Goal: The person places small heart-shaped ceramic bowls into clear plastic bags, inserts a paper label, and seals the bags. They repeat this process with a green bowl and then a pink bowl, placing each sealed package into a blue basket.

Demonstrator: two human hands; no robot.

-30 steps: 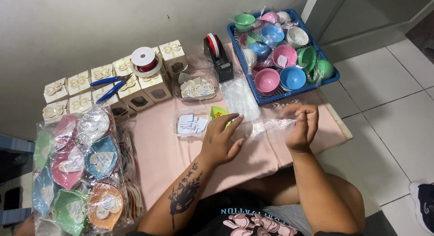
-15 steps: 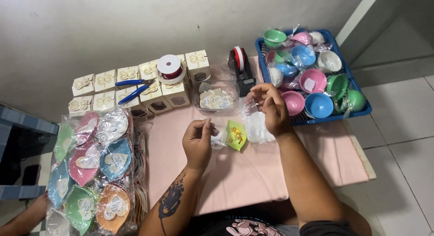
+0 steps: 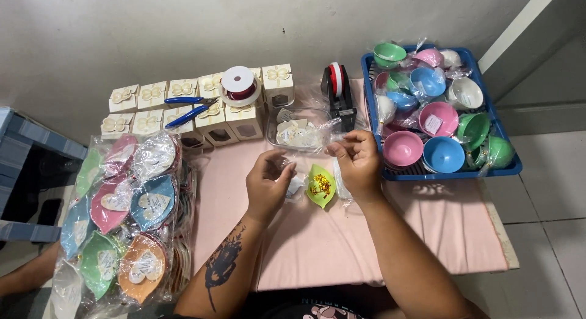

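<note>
Head view shows both hands raised over the pink bench (image 3: pixel 342 246): the left hand (image 3: pixel 267 183) pinches a small clear bag (image 3: pixel 295 186), the right hand (image 3: pixel 357 160) pinches clear wrap (image 3: pixel 337 149). Between them, on the bench, lies a leaf-shaped green dish (image 3: pixel 320 186) holding gold bits.

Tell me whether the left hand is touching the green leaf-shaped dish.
Apart. The head view shows a strip of pink cloth and clear wrap between the left hand and the green leaf-shaped dish.
</note>
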